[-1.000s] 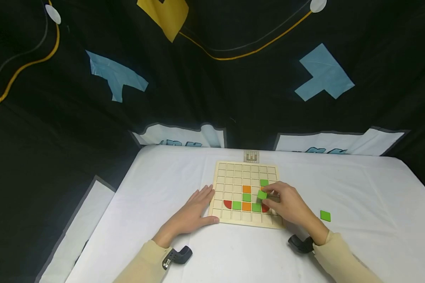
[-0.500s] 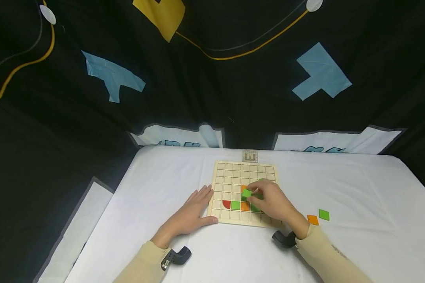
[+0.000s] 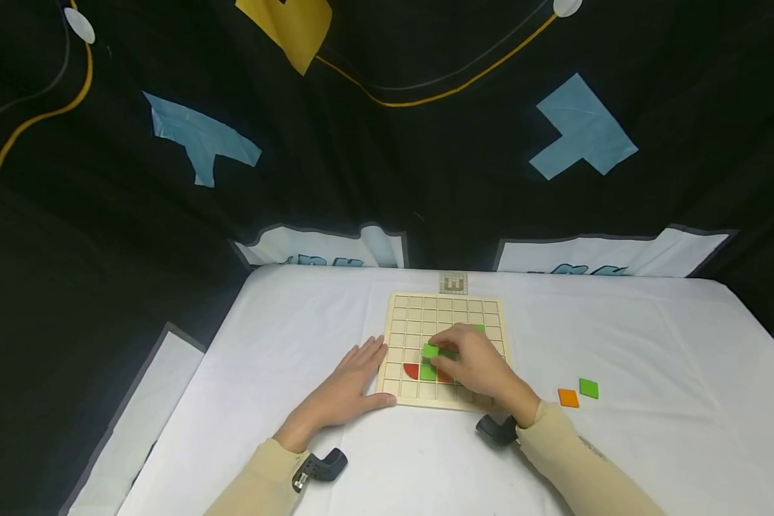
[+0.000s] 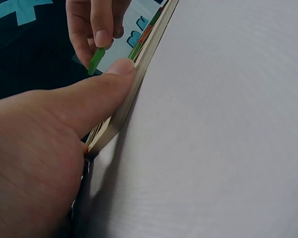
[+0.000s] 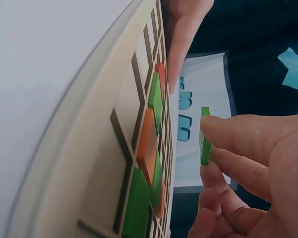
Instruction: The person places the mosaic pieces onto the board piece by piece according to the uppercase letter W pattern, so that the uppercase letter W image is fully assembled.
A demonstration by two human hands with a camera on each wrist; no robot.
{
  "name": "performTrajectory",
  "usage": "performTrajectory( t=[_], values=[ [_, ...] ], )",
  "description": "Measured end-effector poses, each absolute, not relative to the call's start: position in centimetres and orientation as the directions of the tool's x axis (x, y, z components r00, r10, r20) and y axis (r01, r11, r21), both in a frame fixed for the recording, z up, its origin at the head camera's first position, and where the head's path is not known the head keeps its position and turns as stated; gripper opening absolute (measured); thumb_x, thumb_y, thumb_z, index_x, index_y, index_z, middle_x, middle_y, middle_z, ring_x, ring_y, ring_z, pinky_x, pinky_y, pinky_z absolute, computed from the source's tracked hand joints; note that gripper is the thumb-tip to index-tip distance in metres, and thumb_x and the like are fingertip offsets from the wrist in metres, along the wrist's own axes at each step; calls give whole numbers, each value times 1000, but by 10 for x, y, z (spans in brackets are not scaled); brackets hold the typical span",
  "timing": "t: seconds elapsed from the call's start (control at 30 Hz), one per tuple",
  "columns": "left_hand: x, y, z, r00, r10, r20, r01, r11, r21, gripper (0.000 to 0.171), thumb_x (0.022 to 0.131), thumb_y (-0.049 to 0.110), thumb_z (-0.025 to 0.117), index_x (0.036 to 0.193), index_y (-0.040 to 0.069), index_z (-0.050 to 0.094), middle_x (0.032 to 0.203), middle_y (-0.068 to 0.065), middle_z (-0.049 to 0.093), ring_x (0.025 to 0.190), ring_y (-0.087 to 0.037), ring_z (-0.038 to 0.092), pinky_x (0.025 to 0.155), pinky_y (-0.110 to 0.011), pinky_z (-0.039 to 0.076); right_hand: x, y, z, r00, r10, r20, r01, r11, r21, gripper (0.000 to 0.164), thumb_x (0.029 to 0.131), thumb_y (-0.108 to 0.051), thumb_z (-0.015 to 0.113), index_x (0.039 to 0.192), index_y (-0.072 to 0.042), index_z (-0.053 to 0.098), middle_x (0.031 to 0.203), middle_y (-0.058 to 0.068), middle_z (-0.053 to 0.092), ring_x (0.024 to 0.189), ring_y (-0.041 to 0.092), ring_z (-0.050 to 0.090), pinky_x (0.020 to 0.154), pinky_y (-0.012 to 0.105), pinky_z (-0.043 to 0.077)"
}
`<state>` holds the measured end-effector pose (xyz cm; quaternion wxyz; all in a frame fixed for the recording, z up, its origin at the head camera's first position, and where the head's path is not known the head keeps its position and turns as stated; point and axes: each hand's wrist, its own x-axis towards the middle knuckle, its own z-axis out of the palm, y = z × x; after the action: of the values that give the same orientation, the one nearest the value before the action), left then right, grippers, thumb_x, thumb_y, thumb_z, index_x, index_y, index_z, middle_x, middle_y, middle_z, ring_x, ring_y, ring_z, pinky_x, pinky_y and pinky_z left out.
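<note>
My right hand [image 3: 474, 362] pinches a square green tile [image 3: 429, 351] between thumb and fingers, held above the wooden grid board [image 3: 413, 315]. In the right wrist view this green tile [image 5: 205, 141] stands on edge, apart from the board's surface. Set in the grid are a red quarter-round tile [image 3: 411, 371], a green tile [image 5: 154, 101], an orange tile [image 5: 146, 148] and several others, partly hidden under my right hand in the head view. My left hand [image 3: 345, 390] lies with straight fingers against the board's left edge, its thumb [image 4: 119, 69] at the near corner.
Right of the board, an orange tile [image 3: 568, 398] and a green tile [image 3: 589, 388] lie side by side on the white tablecloth [image 3: 651, 344]. Just beyond the board's far edge is a small patterned square [image 3: 454, 283]. A black curtain [image 3: 387, 179] hangs behind the table.
My right hand has carried the green tile leftward across the board. The loose orange tile, hidden by the arm at first, now shows. My left hand has stayed in place.
</note>
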<state>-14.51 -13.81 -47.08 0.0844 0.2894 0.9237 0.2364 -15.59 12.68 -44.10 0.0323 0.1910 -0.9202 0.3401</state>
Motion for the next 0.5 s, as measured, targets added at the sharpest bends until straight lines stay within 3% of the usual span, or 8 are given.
performTrajectory(
  t=[0.5],
  values=[
    [-145,-138,-470,-815,580,-8,503,714,488,94,94,55,64,158,-1,23,167,-13,15,154,-26,9,125,-42,7,-166,111,-446,-917,-371,145,-380,706,-598,25,86,-15,80,110,-9,77,104,0,71,96,17,62,89,37,52]
  ],
)
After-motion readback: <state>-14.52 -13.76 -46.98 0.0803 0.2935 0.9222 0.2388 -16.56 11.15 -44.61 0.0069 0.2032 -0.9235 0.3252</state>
